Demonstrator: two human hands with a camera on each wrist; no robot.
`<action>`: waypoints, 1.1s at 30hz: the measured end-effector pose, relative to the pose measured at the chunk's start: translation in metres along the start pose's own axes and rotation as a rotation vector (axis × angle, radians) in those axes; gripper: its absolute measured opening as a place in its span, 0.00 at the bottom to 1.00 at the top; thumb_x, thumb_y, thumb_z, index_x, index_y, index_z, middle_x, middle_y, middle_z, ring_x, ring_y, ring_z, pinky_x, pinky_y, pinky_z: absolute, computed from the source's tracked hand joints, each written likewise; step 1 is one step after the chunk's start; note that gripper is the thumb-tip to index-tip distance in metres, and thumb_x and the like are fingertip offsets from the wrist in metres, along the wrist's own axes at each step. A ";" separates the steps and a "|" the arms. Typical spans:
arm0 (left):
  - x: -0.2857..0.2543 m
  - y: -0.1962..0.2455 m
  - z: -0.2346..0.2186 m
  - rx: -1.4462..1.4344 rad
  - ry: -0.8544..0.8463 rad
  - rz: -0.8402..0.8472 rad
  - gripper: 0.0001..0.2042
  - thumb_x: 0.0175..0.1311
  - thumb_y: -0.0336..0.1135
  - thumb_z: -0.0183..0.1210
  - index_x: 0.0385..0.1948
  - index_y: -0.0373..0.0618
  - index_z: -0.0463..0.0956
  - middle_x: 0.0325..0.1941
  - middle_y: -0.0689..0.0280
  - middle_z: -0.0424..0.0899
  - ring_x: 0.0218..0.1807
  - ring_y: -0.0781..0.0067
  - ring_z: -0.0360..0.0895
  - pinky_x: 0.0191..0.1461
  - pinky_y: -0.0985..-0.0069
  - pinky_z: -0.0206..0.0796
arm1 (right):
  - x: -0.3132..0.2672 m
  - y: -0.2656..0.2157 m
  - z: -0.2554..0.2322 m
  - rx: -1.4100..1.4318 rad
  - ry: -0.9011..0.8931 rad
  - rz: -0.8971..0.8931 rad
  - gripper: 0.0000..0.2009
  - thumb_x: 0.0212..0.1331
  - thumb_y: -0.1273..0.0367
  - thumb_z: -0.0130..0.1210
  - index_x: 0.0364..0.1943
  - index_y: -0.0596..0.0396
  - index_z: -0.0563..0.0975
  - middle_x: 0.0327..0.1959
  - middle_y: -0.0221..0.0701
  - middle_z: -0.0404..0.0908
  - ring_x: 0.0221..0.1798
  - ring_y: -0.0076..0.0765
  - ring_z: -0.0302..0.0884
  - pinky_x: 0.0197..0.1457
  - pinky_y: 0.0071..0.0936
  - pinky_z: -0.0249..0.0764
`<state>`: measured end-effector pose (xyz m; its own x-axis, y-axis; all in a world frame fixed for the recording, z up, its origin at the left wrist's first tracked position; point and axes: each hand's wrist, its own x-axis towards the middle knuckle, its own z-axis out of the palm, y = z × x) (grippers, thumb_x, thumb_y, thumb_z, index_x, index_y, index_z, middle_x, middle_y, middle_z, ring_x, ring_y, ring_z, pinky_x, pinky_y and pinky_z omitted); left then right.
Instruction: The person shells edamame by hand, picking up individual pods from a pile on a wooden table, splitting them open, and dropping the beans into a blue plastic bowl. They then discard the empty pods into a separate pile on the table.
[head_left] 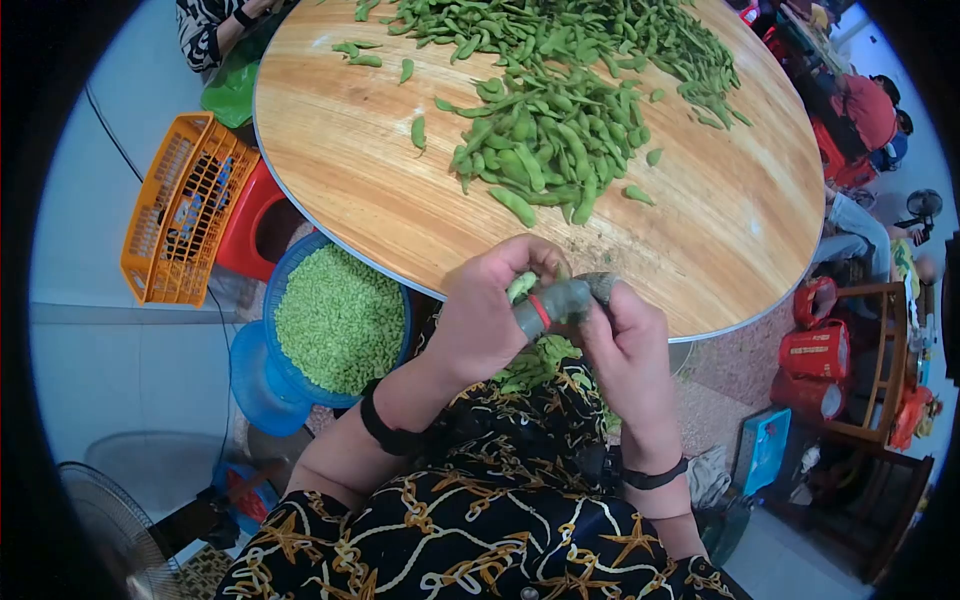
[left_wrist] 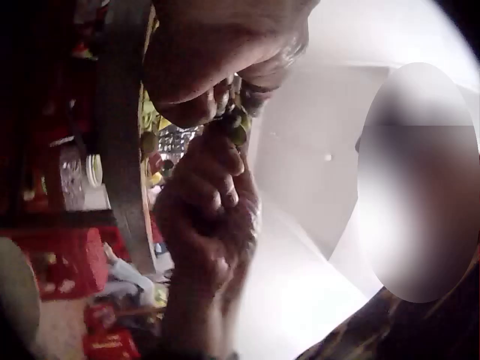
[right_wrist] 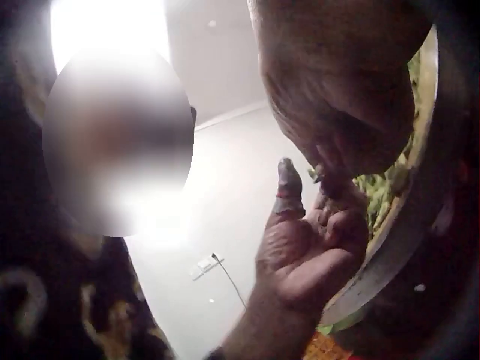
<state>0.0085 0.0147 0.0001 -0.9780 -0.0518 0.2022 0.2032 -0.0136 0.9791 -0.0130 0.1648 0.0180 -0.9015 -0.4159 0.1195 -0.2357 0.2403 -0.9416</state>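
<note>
Both hands meet over the table's near edge. The left hand (head_left: 488, 315) holds a green pod (head_left: 521, 287) in its curled fingers, its thumb wrapped in a greyish cover with a red band (head_left: 541, 312). Facing it, the right hand (head_left: 637, 360) has curled fingers meeting the left thumb; a dark grey covering shows at its fingertips. In the left wrist view the right hand (left_wrist: 206, 199) pinches at a small green piece (left_wrist: 238, 135) under the left hand (left_wrist: 225, 60). The right wrist view shows the left hand (right_wrist: 307, 251) palm up, below the right hand (right_wrist: 337, 90).
A large heap of green pods (head_left: 545, 140) covers the far part of the round wooden table (head_left: 350, 180). Shelled beans (head_left: 340, 318) fill a blue basket at the left, beside an orange crate (head_left: 180, 215). Green husks (head_left: 540, 365) lie on the lap. A fan stands lower left.
</note>
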 end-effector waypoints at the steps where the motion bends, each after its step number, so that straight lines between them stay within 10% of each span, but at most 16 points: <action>1: -0.001 0.010 -0.001 -0.076 0.002 -0.099 0.08 0.55 0.22 0.55 0.37 0.40 0.72 0.31 0.69 0.76 0.33 0.86 0.71 0.33 0.86 0.66 | 0.003 -0.001 -0.002 -0.001 -0.001 -0.001 0.08 0.63 0.70 0.45 0.31 0.59 0.73 0.16 0.22 0.69 0.18 0.13 0.60 0.19 0.14 0.55; 3: -0.003 0.014 -0.006 -0.152 0.006 -0.196 0.08 0.55 0.21 0.54 0.37 0.39 0.71 0.32 0.69 0.76 0.34 0.86 0.71 0.35 0.84 0.66 | 0.010 -0.002 -0.008 0.504 -0.158 0.425 0.08 0.62 0.71 0.46 0.29 0.60 0.73 0.16 0.25 0.69 0.19 0.16 0.63 0.21 0.16 0.59; 5: -0.007 0.007 -0.012 -0.081 0.029 -0.082 0.09 0.55 0.20 0.50 0.38 0.38 0.72 0.32 0.69 0.77 0.34 0.83 0.72 0.38 0.83 0.66 | 0.017 -0.005 -0.003 0.451 -0.181 0.420 0.08 0.61 0.71 0.46 0.28 0.61 0.72 0.14 0.26 0.68 0.19 0.17 0.64 0.22 0.18 0.61; 8: -0.012 0.012 -0.022 -0.031 0.108 -0.234 0.10 0.55 0.19 0.47 0.39 0.38 0.73 0.31 0.68 0.78 0.34 0.84 0.72 0.37 0.83 0.65 | 0.039 0.000 0.005 0.156 -0.203 0.152 0.08 0.60 0.68 0.49 0.27 0.58 0.71 0.14 0.29 0.70 0.16 0.24 0.68 0.20 0.24 0.64; 10: -0.016 0.012 -0.026 -0.012 0.124 -0.248 0.11 0.56 0.20 0.48 0.40 0.38 0.73 0.30 0.68 0.78 0.34 0.84 0.72 0.37 0.84 0.65 | 0.055 0.006 0.014 -0.618 0.114 -0.273 0.09 0.57 0.66 0.52 0.26 0.57 0.71 0.16 0.35 0.74 0.18 0.38 0.74 0.20 0.34 0.68; 15: -0.020 0.013 -0.028 0.058 -0.031 -0.283 0.11 0.59 0.24 0.51 0.43 0.39 0.74 0.28 0.67 0.78 0.32 0.86 0.71 0.36 0.84 0.64 | 0.068 0.009 0.026 -0.892 0.031 -0.290 0.11 0.53 0.65 0.54 0.22 0.57 0.69 0.19 0.40 0.77 0.22 0.49 0.75 0.23 0.40 0.71; 21: -0.011 0.014 -0.022 -0.125 0.042 -0.371 0.16 0.59 0.28 0.54 0.49 0.38 0.71 0.34 0.69 0.77 0.35 0.86 0.70 0.37 0.87 0.62 | 0.040 0.013 -0.004 -0.138 0.006 -0.155 0.07 0.58 0.70 0.47 0.29 0.58 0.74 0.12 0.29 0.68 0.13 0.26 0.67 0.17 0.24 0.63; 23: -0.004 0.012 -0.021 -0.856 -0.101 -0.543 0.18 0.56 0.26 0.56 0.50 0.36 0.69 0.37 0.70 0.77 0.38 0.84 0.72 0.39 0.88 0.63 | 0.030 0.000 -0.020 0.655 -0.347 0.457 0.09 0.61 0.70 0.43 0.33 0.59 0.74 0.13 0.22 0.64 0.14 0.15 0.56 0.17 0.15 0.53; 33: 0.000 0.003 -0.002 -0.757 -0.028 -0.305 0.05 0.55 0.26 0.57 0.33 0.39 0.73 0.32 0.65 0.79 0.35 0.78 0.77 0.36 0.79 0.71 | 0.001 -0.009 -0.023 0.591 -0.305 0.304 0.13 0.67 0.64 0.38 0.29 0.57 0.69 0.17 0.19 0.64 0.18 0.13 0.54 0.21 0.14 0.51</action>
<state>0.0091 0.0127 0.0030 -0.9943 0.0880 -0.0604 -0.1047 -0.6945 0.7118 -0.0203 0.1818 0.0336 -0.7348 -0.6523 -0.1860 0.3216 -0.0935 -0.9423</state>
